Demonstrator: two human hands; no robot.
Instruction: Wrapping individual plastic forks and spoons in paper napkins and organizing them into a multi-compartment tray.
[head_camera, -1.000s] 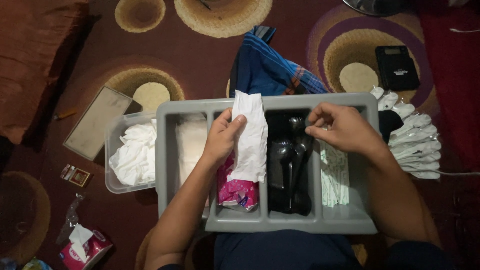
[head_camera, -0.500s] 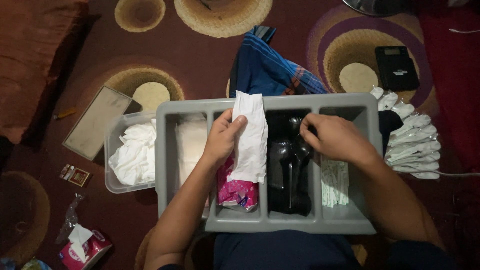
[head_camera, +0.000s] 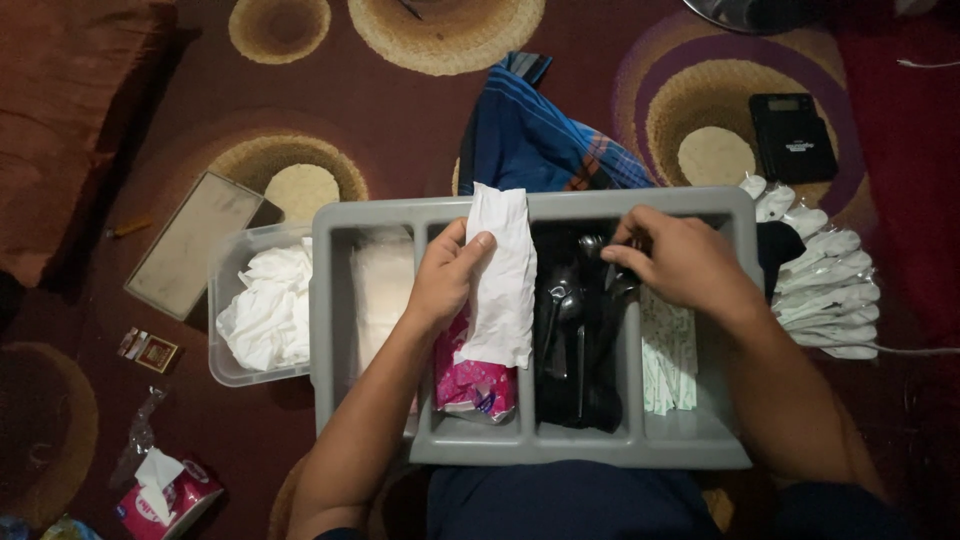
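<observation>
At the far left of the frame a flat lid (head_camera: 193, 243) lies on the carpet (head_camera: 400, 110), with a tissue pack (head_camera: 165, 497) in the lower left corner. Right of the lid, a clear tub (head_camera: 228, 368) of crumpled white wipes touches the left wall of the grey tray (head_camera: 580, 455) in the middle of the frame. The left hand (head_camera: 448, 275) is over the tray's second compartment, thumb and fingers (head_camera: 470, 247) pinching a white napkin (head_camera: 503, 275) that hangs down over pink packets (head_camera: 476, 385). The next compartment holds black cutlery (head_camera: 578, 345); the right hand (head_camera: 680, 260) is over its upper end, fingertips (head_camera: 622, 254) pressed together on a black piece. Right of it lie white-green packets (head_camera: 668, 355). White spoons (head_camera: 825, 290) fan out beyond the tray's right wall, a black device (head_camera: 793, 137) in the upper right
</observation>
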